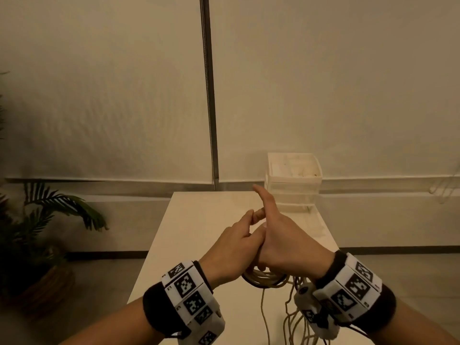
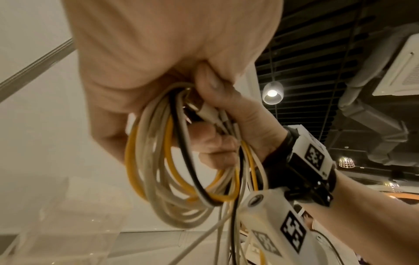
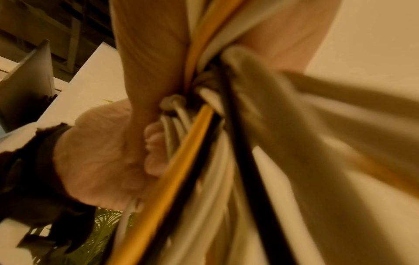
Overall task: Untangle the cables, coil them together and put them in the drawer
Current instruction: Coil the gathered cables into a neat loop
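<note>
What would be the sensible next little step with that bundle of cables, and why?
Probably wind one more loop onto the coil. The right hand grips the coiled cables, the left hand meets it there, and loose tails hang over the table edge, so the bundle likely isn't ready for the drawer unit.

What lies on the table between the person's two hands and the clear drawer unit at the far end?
In the head view, only bare table top lies between the hands, left and right, and the drawer unit. The coiled cables hang beneath the hands.
</note>
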A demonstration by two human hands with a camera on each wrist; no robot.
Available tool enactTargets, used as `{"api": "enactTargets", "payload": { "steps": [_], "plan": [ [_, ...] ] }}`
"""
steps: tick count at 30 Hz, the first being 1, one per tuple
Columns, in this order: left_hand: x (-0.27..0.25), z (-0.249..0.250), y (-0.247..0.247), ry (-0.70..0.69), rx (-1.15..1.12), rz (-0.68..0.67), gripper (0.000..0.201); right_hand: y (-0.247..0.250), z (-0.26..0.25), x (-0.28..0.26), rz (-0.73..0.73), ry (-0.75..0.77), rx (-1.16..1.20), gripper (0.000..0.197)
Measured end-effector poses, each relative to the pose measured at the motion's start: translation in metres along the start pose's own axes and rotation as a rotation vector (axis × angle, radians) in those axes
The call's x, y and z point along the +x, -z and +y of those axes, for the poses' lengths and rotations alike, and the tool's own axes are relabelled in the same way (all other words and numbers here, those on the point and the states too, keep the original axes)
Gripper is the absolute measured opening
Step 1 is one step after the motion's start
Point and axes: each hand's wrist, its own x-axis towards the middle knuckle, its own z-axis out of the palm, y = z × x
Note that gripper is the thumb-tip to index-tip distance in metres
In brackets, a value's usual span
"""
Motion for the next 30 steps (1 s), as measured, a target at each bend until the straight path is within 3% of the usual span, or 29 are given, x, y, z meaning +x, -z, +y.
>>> {"api": "enactTargets", "payload": {
  "steps": [10,14,21,26,30],
  "plan": [
    [0.003,-0.012,-0.017,-0.031,-0.058,0.047,0.043,-0.003,0.017,-0.001,0.031,0.049,-0.066,0.132],
    [0.003,-0.013,-0.021,-0.029,-0.176,0.043,0.039,-0.006,0.021,-0.002,-0.007,0.009,-0.056,0.131],
    [0.010,-0.014,-0.022,0.001,-0.180,0.016,0.030,-0.008,0.024,-0.007,-0.035,-0.035,-0.086,0.128],
    [0.025,-0.005,-0.012,0.035,-0.123,0.024,0.031,0.000,0.018,-0.002,0.081,0.017,-0.135,0.120],
    [0.036,0.005,-0.006,0.035,-0.177,0.086,0.028,0.006,0.016,0.004,0.186,0.047,-0.183,0.101]
  ]
}}
